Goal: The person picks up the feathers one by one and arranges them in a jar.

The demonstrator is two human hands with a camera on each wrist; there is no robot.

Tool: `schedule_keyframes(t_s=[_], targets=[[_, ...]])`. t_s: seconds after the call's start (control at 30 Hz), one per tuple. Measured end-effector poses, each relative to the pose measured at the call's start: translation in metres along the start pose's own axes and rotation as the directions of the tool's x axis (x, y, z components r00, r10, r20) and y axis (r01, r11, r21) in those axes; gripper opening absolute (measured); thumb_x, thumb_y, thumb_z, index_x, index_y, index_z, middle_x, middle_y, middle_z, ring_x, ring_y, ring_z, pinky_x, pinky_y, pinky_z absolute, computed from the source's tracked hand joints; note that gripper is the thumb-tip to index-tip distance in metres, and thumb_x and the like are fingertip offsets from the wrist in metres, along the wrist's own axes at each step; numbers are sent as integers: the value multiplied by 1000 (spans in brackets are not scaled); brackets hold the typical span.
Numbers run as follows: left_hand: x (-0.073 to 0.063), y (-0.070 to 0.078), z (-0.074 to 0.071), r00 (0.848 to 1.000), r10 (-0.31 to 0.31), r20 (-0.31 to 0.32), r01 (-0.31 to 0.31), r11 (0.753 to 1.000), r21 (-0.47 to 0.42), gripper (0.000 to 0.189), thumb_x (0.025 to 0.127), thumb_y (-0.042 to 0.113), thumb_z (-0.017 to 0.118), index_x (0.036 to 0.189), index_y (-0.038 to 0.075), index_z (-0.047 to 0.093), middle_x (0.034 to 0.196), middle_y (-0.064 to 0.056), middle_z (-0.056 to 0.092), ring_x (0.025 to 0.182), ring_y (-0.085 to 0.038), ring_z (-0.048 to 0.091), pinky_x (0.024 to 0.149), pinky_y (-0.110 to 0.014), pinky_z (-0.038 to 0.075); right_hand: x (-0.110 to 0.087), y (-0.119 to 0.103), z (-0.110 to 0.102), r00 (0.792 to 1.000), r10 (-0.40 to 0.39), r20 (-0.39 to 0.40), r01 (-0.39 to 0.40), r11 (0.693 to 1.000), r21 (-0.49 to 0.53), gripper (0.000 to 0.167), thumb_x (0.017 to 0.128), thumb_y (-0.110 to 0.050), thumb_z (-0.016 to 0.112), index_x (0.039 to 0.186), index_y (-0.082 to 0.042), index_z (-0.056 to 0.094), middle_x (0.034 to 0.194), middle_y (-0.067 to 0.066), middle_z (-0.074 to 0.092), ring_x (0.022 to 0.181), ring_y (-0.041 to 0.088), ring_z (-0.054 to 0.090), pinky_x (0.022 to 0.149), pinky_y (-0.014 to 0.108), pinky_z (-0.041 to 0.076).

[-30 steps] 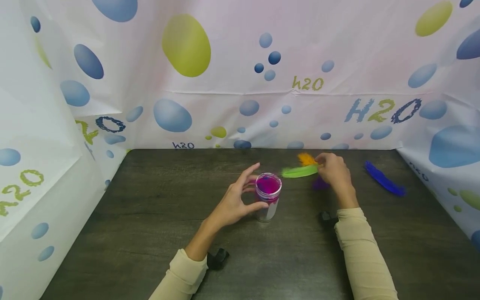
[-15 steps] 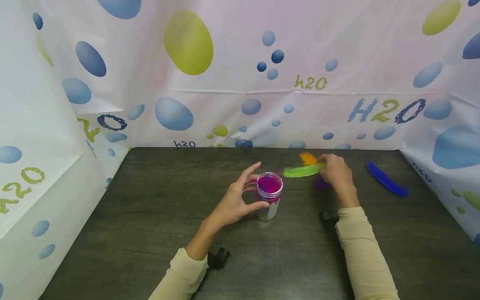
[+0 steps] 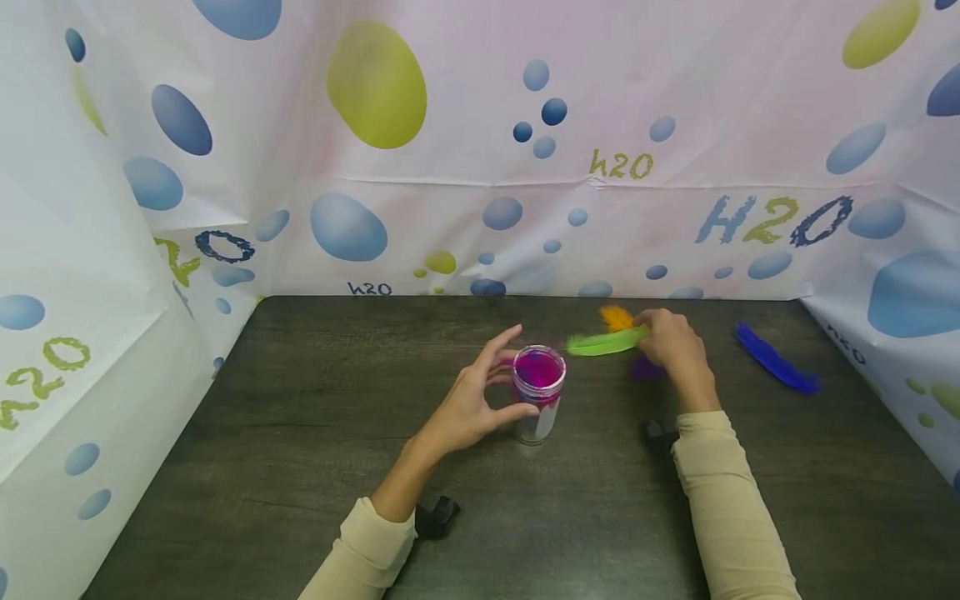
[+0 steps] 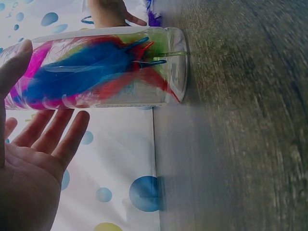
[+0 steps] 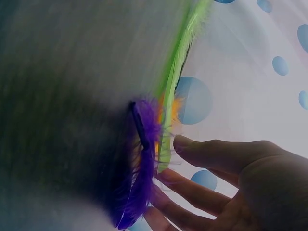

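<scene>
My left hand (image 3: 471, 404) holds a clear jar (image 3: 536, 421), thumb on the near side and fingers on the far side. The jar stands upright on the dark table. Several feathers fill it: the left wrist view shows blue feathers (image 4: 82, 72), red, green and magenta ones. My right hand (image 3: 671, 346) is at the near end of a light green feather (image 3: 603, 342). In the right wrist view the thumb and index finger (image 5: 190, 191) lie apart around that end. An orange feather (image 3: 615, 317) lies behind it; a purple feather (image 5: 137, 178) lies beside the fingers.
A blue feather (image 3: 775, 358) lies on the table's right side (image 3: 817, 483). A white sheet (image 3: 480, 108) with blue and green bubble prints rises behind the table and on both sides. Dark straps (image 3: 437, 517) sit at the wrists.
The right hand's fingers show more of the green feather's end than a second ago. The left hand and the jar stay in place; the view shifts slightly.
</scene>
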State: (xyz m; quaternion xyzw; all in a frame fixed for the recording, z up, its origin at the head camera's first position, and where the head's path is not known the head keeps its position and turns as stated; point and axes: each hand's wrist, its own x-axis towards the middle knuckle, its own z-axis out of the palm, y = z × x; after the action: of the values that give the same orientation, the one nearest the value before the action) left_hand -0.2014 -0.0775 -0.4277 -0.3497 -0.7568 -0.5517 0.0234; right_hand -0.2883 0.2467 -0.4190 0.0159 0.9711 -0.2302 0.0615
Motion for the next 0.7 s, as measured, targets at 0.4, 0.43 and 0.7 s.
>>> schedule_keyframes(t_s=[0.4, 0.43, 0.7], targets=[[-1, -1, 0, 1000, 10, 1, -10, 1000, 7, 97, 84, -3, 84, 161, 3, 26, 136, -22, 61, 125, -34, 64, 108, -36, 52, -1, -1, -1, 996, 11, 90, -12, 1000, 6, 38, 99, -9, 61, 132, 10, 64, 141, 38, 52, 112, 48, 58, 99, 71, 47], [-1, -1, 0, 1000, 9, 2, -9, 1000, 6, 97, 84, -3, 85, 161, 3, 26, 136, -22, 61, 125, -34, 64, 108, -36, 52, -1, -1, -1, 996, 13, 92, -13, 1000, 7, 38, 99, -9, 61, 131, 10, 63, 140, 38, 52, 114, 49, 58, 100, 71, 47], [-3, -1, 1, 1000, 10, 3, -10, 1000, 1, 97, 84, -3, 84, 161, 3, 26, 136, -23, 61, 124, -35, 64, 108, -37, 52, -4, -2, -1, 999, 9, 53, -11, 1000, 27, 37, 99, -9, 62, 129, 13, 64, 137, 38, 55, 119, 53, 58, 100, 71, 47]])
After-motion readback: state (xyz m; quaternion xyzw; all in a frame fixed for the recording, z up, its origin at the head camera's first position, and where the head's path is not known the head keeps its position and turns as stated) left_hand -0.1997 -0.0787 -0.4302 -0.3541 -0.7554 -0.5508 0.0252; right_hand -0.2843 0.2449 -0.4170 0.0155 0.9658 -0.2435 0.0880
